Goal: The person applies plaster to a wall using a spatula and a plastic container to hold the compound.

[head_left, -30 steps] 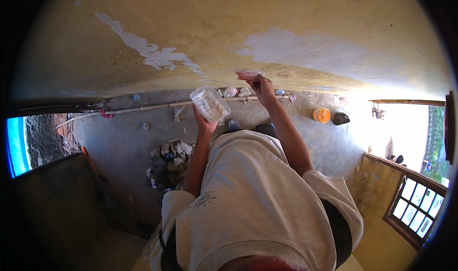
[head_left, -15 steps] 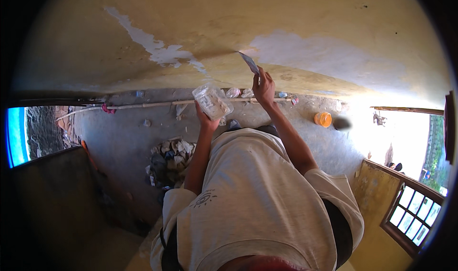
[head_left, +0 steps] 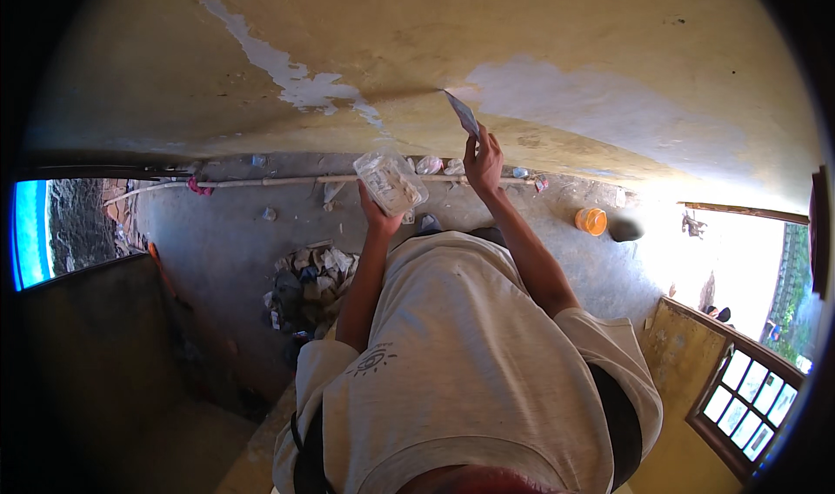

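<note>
My left hand (head_left: 377,213) is closed around a clear plastic tub (head_left: 390,183) with whitish paste smeared inside. Raised in front of the wall, my right hand (head_left: 484,159) grips a thin, flat putty knife (head_left: 463,114). The blade's far corner is at the yellow wall (head_left: 400,50) or very near it; actual contact is hard to make out. A pale patch (head_left: 565,98) lies on the wall to the right of the blade, and a jagged pale streak (head_left: 283,68) runs down to its left.
A long pole (head_left: 270,182) lies along the floor by the wall, near several plastic bags (head_left: 429,165). An orange bucket (head_left: 591,221) and a dark round container (head_left: 625,227) stand at right. A heap of rags or paper (head_left: 315,277) lies left of me; a window (head_left: 750,398) is at lower right.
The view has shifted slightly, so the wall marks appear a little further right. Both hands keep their holds, and the putty knife stays close to the same stretch of wall.
</note>
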Demonstrator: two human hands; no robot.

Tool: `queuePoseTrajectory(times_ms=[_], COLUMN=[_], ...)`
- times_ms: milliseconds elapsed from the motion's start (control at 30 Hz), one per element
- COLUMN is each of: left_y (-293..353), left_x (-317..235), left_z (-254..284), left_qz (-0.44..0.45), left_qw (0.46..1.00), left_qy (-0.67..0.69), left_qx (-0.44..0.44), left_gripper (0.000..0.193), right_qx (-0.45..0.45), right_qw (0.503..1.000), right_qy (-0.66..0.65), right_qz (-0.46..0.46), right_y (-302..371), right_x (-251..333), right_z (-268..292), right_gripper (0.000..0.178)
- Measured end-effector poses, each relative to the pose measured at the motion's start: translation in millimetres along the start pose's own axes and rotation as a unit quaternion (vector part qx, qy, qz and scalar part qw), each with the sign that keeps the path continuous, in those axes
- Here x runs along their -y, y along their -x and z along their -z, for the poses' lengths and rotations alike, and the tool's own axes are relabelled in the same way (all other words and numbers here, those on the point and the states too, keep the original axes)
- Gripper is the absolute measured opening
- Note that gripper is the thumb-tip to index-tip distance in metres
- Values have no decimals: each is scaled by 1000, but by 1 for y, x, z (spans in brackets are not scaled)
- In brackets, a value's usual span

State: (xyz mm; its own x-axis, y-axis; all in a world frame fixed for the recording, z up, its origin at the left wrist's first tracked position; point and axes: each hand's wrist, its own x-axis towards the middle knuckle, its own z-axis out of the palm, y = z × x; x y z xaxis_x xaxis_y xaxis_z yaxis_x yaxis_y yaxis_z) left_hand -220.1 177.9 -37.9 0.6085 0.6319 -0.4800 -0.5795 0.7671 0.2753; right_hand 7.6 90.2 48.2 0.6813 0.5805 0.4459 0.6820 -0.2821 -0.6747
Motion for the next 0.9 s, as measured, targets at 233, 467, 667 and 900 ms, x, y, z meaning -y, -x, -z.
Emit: queuePoseTrajectory(times_ms=[233,467,667,900], left_y=[4,4,3,4], left_x=[-1,-2,-3,-3], left_z=[-4,6,13,12], left_qz=[6,12,3,9], left_qw=[1000,1000,1000,1000], left_qy=[-5,3,-9,-13], left_qx=[-13,-16,-11,-20], left_gripper=[65,66,67,67], right_qx=[160,84,15,-1], right_qw=[974,995,1000,1000], right_qy=[-34,-23,-6,-24], right_qz=[159,54,19,19], right_y=[-5,6,6,4], right_x=[0,1,-5,-8], right_z=[6,4,-1,-5], right_gripper=[41,41,35,31])
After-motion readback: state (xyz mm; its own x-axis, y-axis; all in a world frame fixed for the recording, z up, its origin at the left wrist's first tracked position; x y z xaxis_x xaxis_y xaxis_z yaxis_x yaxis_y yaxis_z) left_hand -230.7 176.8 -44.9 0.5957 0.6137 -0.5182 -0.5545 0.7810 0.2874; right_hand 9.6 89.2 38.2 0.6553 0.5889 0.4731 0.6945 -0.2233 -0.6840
